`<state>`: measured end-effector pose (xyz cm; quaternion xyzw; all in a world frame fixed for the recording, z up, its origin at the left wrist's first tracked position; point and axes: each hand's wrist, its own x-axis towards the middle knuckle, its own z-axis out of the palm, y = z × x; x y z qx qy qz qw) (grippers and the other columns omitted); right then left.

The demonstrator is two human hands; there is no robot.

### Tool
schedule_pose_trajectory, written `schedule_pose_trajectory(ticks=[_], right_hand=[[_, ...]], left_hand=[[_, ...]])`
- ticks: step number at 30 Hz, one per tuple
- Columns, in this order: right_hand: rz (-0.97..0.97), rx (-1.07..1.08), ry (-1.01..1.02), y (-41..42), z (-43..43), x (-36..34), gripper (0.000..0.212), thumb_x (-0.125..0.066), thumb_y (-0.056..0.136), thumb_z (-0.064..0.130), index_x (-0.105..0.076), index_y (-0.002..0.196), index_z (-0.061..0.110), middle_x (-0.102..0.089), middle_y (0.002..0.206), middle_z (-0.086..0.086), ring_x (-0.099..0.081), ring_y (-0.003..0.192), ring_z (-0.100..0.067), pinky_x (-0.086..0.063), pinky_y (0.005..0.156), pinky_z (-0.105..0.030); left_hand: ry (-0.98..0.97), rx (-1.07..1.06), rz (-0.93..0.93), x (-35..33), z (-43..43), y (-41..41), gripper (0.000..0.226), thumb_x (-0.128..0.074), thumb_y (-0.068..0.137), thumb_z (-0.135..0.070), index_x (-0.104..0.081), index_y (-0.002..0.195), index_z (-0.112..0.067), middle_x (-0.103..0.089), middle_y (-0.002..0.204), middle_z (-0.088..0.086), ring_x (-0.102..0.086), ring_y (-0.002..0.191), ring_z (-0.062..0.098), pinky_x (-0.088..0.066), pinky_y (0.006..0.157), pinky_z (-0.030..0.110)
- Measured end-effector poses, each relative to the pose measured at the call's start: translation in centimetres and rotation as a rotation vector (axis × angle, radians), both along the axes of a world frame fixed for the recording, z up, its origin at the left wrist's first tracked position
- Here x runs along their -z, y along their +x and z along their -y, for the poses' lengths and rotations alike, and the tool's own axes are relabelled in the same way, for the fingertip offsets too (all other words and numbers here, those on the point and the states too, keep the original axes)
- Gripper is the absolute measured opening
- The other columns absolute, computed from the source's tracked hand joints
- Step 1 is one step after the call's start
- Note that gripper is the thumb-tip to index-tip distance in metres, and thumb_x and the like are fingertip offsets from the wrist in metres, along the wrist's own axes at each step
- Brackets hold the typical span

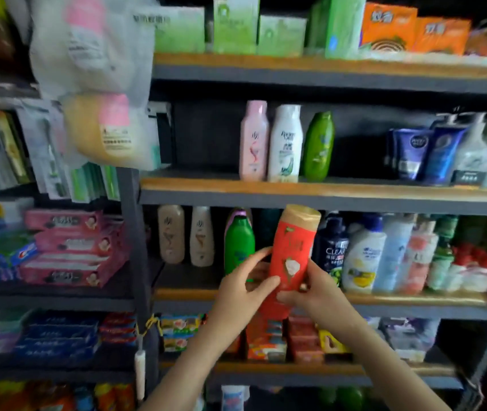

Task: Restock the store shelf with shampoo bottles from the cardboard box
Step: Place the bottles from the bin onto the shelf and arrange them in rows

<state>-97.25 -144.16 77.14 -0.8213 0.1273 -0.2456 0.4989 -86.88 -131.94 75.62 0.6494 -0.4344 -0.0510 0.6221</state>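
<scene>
Hands grip a red shampoo bottle (291, 256) in front of the shelf (384, 299): left hand (243, 284) curls round its left side, right hand (310, 292) pinches its lower right, between a green bottle (238, 238) and a dark bottle (332, 244).

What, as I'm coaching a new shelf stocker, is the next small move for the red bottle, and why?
Probably ease the red bottle forward into the gap between the green bottle and the dark blue bottle, straightening it: left hand and right hand hold it tilted before that gap.
</scene>
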Motion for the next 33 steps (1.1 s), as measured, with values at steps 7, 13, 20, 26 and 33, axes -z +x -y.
schedule_pose_trajectory(ticks=[7, 13, 20, 26, 33], right_hand=[[0.362, 0.097, 0.036, 1.1, 6.1, -7.4, 0.043, -0.069, 0.072, -0.013, -0.056, 0.096, 0.02, -0.072, 0.078, 0.015, -0.066, 0.075, 0.0, -0.051, 0.069, -0.015], [0.596, 0.278, -0.003, 1.4, 12.2, -12.3, 0.032, -0.067, 0.074, -0.013, -0.055, 0.092, 0.01, -0.066, 0.08, -0.003, -0.064, 0.07, -0.003, -0.051, 0.067, -0.015], [0.554, 0.382, -0.016, 2.5, 18.1, -13.9, 0.033, -0.066, 0.077, -0.012, -0.053, 0.103, 0.004, -0.064, 0.081, -0.003, -0.063, 0.065, 0.002, -0.051, 0.064, -0.01], [0.457, 0.365, -0.049, 3.8, 22.2, -15.3, 0.038, -0.068, 0.073, -0.013, -0.054, 0.1, 0.01, -0.064, 0.084, -0.003, -0.061, 0.077, -0.011, -0.051, 0.075, -0.02], [0.046, 0.282, -0.05, 7.5, 27.4, -16.4, 0.039, -0.068, 0.068, -0.018, -0.058, 0.096, 0.007, -0.066, 0.082, -0.006, -0.061, 0.073, -0.016, -0.052, 0.072, -0.03]], left_hand=[[-0.141, -0.094, 0.262, -8.0, 3.2, 3.7, 0.032, -0.057, 0.091, -0.014, -0.056, 0.116, -0.034, -0.063, 0.105, -0.013, -0.059, 0.094, -0.001, -0.045, 0.081, 0.011], [-0.2, -0.125, 0.429, -11.3, 8.4, 6.8, 0.033, -0.059, 0.089, -0.009, -0.057, 0.11, -0.033, -0.063, 0.105, -0.012, -0.06, 0.09, -0.003, -0.045, 0.079, 0.008], [-0.186, -0.161, 0.488, -12.2, 13.5, 8.4, 0.029, -0.06, 0.086, -0.003, -0.064, 0.11, -0.02, -0.061, 0.103, -0.006, -0.06, 0.085, 0.004, -0.045, 0.073, 0.006], [-0.075, -0.213, 0.586, -13.1, 16.5, 8.8, 0.027, -0.06, 0.087, -0.014, -0.062, 0.112, -0.025, -0.06, 0.101, -0.012, -0.059, 0.085, 0.005, -0.051, 0.08, 0.028], [0.168, -0.259, 0.751, -15.7, 20.4, 8.3, 0.02, -0.052, 0.092, -0.025, -0.059, 0.111, -0.026, -0.066, 0.096, -0.009, -0.061, 0.085, 0.013, -0.051, 0.076, 0.035]])
